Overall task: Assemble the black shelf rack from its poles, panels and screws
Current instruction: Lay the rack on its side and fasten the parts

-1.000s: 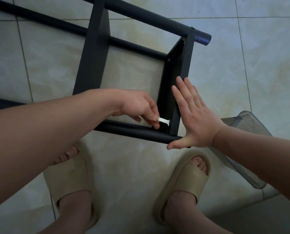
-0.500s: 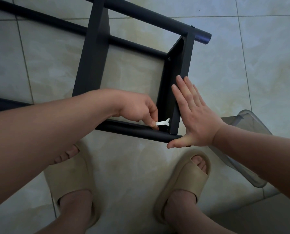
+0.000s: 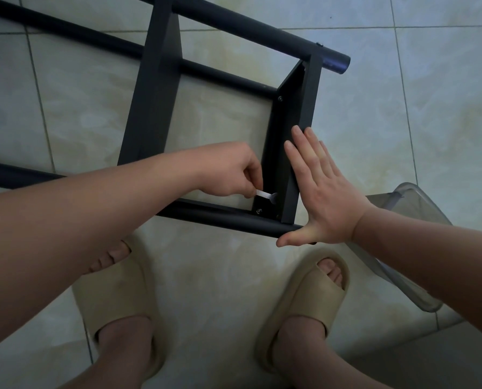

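The black rack (image 3: 155, 108) lies on a pale, shiny tile floor (image 3: 430, 108) — a clear box (image 3: 419, 209) sits to its right. The left hand (image 3: 228, 169) pinches a small white wrench (image 3: 265, 195) at the near corner; the right hand (image 3: 324, 192) presses flat on the end panel (image 3: 304, 108).

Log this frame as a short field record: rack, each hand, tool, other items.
rack: black metal shelf rack lying on tiled floor
left hand: pinches small white flat wrench at black end panel lower inside corner
right hand: open flat against end panel's outer face
other: clear plastic container, right of rack
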The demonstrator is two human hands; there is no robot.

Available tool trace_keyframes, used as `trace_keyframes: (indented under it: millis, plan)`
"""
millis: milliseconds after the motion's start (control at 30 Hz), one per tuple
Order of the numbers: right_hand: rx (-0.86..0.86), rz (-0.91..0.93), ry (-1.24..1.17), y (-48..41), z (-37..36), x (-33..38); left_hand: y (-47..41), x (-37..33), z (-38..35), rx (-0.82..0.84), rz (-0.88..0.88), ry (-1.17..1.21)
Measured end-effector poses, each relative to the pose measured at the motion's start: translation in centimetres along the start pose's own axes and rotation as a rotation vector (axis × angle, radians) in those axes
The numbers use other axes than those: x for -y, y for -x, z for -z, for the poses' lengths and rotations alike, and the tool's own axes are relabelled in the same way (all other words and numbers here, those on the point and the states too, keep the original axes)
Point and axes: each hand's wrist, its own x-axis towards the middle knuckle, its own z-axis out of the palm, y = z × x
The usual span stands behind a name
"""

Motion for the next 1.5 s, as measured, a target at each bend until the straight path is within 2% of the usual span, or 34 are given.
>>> trace_keyframes:
  millis: [67,167,300,367,567,1000,1500]
  plan:
    - [0.000,0.002,-0.001,0.0,-0.1,0.0,-0.1,-0.1,-0.4,-0.014,0.005,0.087]
    - [0.005,0.001,0.006,0.0,-0.1,0.0,0.0,-0.4,-1.3,-0.020,0.056,0.378]
    - [0.004,0.001,0.011,0.0,0.0,0.0,0.0,-1.1,-2.0,0.048,0.223,0.786]
    - [0.002,0.002,0.009,0.0,0.0,0.0,-0.1,-1.4,-2.0,0.051,0.287,0.861]
    - [0.006,0.002,0.007,0.0,0.0,0.0,-0.7,-1.7,-1.7,-0.117,0.345,0.686]
    - [-0.010,0.007,-0.003,0.0,0.0,0.0,-0.9,-1.9,-1.5,0.076,0.448,0.866]
    - [-0.011,0.009,0.002,0.0,-0.1,-0.1,-0.8,-2.0,-1.7,-0.008,0.337,0.835]
